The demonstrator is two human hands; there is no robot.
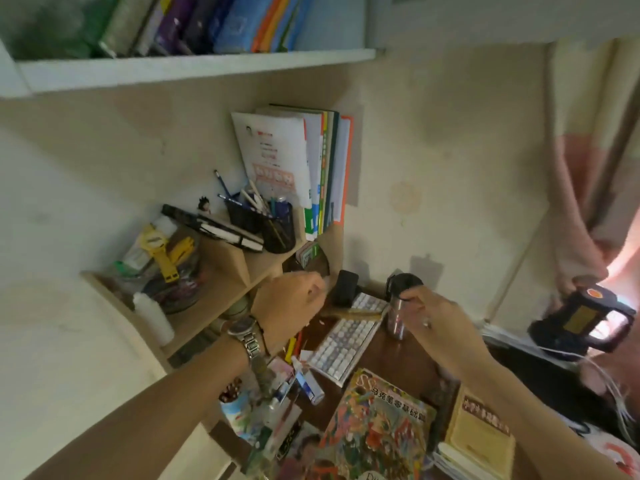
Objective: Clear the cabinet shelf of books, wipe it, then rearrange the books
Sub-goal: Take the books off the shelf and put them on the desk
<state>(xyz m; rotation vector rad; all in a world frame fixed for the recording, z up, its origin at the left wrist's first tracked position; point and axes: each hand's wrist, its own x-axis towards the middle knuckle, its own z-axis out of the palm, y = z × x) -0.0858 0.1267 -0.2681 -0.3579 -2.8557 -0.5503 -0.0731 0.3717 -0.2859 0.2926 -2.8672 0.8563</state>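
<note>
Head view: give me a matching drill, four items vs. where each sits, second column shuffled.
Items:
1. keyboard
2. pen cup
3. bottle
4. watch

Places:
A. left wrist
B. flat on the dark desk
C. in the right hand
D. wooden desk shelf, beside upright books

Pairs: 1-B, 2-D, 3-C, 4-A

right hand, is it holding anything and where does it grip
The right hand grips the dark flask around its upper body, just under the black lid. The left hand is loosely curled near the desk shelf; whether it holds anything cannot be told.
</note>
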